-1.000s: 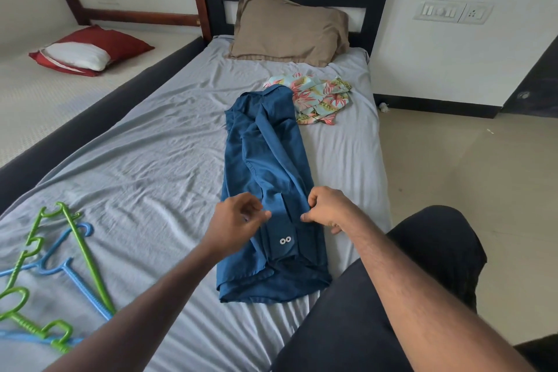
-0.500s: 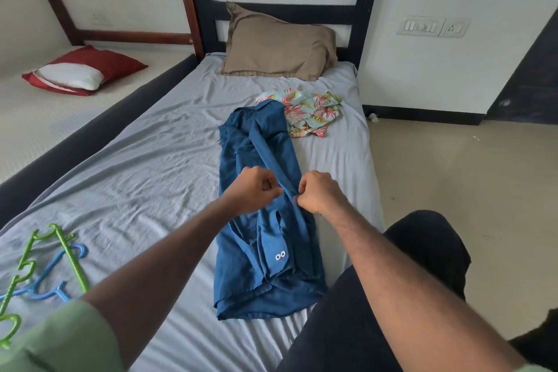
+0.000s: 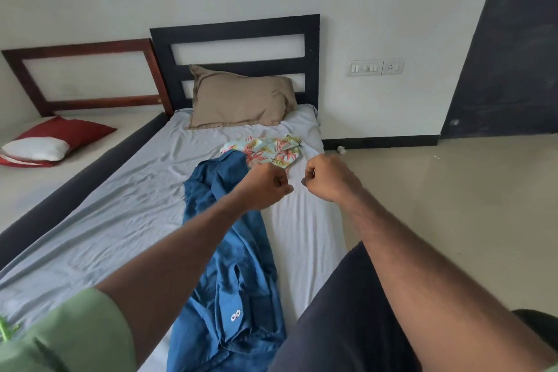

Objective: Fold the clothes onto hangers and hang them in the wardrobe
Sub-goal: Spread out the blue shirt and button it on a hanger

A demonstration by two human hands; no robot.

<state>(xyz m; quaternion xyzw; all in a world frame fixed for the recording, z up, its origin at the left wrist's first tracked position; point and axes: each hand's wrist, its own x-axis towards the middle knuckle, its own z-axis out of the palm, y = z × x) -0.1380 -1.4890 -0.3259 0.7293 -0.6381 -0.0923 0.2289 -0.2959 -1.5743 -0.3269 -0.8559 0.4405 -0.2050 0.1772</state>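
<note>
A blue shirt lies lengthwise and rumpled on the grey bed sheet, its cuff with two white buttons near the front edge. A floral garment lies bunched beyond it, below the tan pillow. My left hand is a fist held over the shirt's far end. My right hand is a fist just to its right, over bare sheet. No cloth shows in either fist. A sliver of a green hanger shows at the left edge.
A black headboard backs the bed. A second bed on the left holds a red and white pillow. Tiled floor runs along the right. A dark panel stands at the right wall. My dark-clad knee rests at the bed's edge.
Both hands let go of the shirt's folded edge and rose toward the floral garment. The view tilted up, so the hangers slid almost out of sight.
</note>
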